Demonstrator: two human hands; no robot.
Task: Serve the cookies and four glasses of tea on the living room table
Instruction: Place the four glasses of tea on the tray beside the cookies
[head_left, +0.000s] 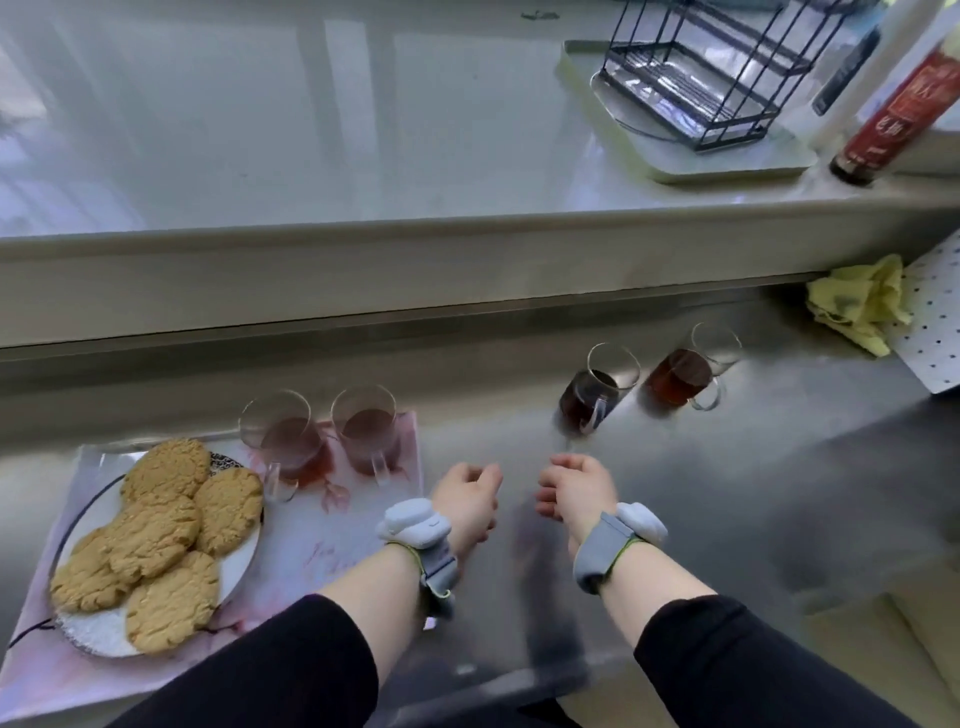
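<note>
A white plate (241, 564) piled with several tan cookies (156, 530) sits on a pale pink tray (332, 535) at the lower left. Two glass mugs of tea (285, 441) (369, 431) stand on the tray's far side. Two more glass mugs of dark tea (592, 397) (680, 379) stand on the steel counter to the right. My left hand (467, 499) hovers just right of the tray, fingers loosely curled, holding nothing. My right hand (576, 488) is beside it, below the nearer counter mug, also curled and holding nothing. Both wrists carry grey strapped devices.
A raised ledge (363, 270) runs behind the counter. On it at the right stand a black wire rack (717, 73) on a pale tray and a red bottle (893, 109). A crumpled yellow cloth (857, 301) and a dotted white mat (930, 327) lie at the far right.
</note>
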